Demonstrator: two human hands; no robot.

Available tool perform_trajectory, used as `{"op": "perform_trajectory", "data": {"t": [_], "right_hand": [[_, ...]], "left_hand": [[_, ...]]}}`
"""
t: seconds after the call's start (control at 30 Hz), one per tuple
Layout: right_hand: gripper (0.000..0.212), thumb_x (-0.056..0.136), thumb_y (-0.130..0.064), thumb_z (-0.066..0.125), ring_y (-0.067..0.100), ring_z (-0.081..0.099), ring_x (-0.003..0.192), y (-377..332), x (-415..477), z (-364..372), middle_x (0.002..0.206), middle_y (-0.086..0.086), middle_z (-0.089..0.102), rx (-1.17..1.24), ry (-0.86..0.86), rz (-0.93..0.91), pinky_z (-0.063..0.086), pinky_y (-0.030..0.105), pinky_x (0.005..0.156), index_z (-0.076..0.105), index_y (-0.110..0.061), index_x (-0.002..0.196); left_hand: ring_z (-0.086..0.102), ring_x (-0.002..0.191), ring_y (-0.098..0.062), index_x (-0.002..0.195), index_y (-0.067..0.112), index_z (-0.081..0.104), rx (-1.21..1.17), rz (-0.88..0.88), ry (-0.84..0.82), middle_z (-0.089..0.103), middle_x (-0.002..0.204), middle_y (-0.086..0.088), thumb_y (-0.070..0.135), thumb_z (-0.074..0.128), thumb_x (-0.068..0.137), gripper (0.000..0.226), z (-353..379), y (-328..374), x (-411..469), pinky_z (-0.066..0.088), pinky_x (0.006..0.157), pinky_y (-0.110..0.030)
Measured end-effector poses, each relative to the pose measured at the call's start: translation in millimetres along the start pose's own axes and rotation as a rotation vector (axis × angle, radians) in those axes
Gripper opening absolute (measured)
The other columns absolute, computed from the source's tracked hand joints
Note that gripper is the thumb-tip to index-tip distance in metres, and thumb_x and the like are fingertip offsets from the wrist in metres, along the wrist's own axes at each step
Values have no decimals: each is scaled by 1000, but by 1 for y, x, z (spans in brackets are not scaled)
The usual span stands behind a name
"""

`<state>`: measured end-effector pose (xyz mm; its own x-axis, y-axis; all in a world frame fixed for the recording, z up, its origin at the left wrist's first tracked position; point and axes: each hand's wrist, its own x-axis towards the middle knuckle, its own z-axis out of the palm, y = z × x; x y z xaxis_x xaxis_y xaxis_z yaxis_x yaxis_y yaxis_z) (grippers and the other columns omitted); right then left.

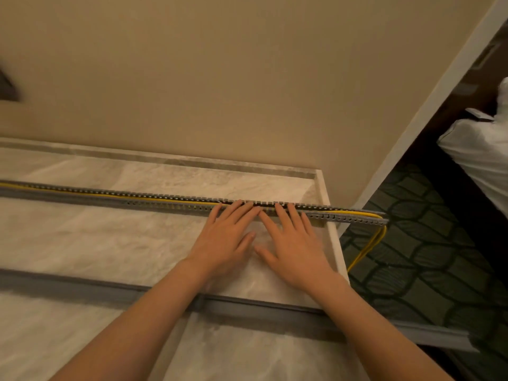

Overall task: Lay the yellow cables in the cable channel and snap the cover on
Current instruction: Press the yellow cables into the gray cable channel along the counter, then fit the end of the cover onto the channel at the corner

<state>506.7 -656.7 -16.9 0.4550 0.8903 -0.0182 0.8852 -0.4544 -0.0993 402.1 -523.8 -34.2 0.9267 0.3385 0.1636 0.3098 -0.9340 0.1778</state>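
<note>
A long grey slotted cable channel (115,198) lies across the marble counter (110,243), its right end jutting past the counter edge. Yellow cables (154,199) run inside it and hang out of the right end (368,248) toward the floor. My left hand (228,235) and my right hand (291,243) lie side by side with straight fingers, their tips pressing on the channel's top near its right part. The grey cover strip (90,290) lies apart, nearer to me, under my forearms.
A beige wall (247,78) rises just behind the counter's raised back ledge. To the right the counter ends at a white edge (335,237); beyond it are dark patterned carpet (412,257) and a white bundle (478,155).
</note>
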Motion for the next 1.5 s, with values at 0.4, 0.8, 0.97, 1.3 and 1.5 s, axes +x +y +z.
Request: {"op": "perform_trajectory", "data": {"t": [0.4,0.8,0.97,1.3,1.5], "right_hand": [[51,88,-45,44,20,40,126,-164,-1,0,137,-2,45,147,-28,-373,31,37,106,39,-22,134],[52,89,-37,47,23,40,126,-366,24,28,140,1,42,124,-4,-477,34,36,103,36,-24,139],[54,89,-34,53,26,42,122,-425,52,40,137,5,44,106,-9,-378,36,37,98,34,-21,137],[56,83,-31,64,25,48,104,-480,123,63,119,3,52,34,0,-462,43,33,79,36,-20,130],[27,95,-24,44,26,54,98,-484,179,49,108,4,56,6,-46,-504,44,36,66,46,-20,121]], "left_hand": [[26,136,-12,142,30,31,21,-375,-98,40,143,10,37,29,98,44,-55,-77,-129,6,115,-44],[25,137,-16,144,28,26,-25,-557,-20,36,147,6,40,31,97,49,-105,-205,-281,7,113,-47],[22,139,-16,145,29,24,-12,-606,-53,31,150,7,44,32,97,51,-120,-260,-323,5,114,-48],[0,144,-21,148,32,10,51,-595,-75,12,156,5,40,45,93,65,-128,-366,-312,0,114,-49],[15,141,-13,145,28,23,211,-511,-106,29,149,8,46,44,92,59,-145,-447,-285,-1,113,-49]]}}
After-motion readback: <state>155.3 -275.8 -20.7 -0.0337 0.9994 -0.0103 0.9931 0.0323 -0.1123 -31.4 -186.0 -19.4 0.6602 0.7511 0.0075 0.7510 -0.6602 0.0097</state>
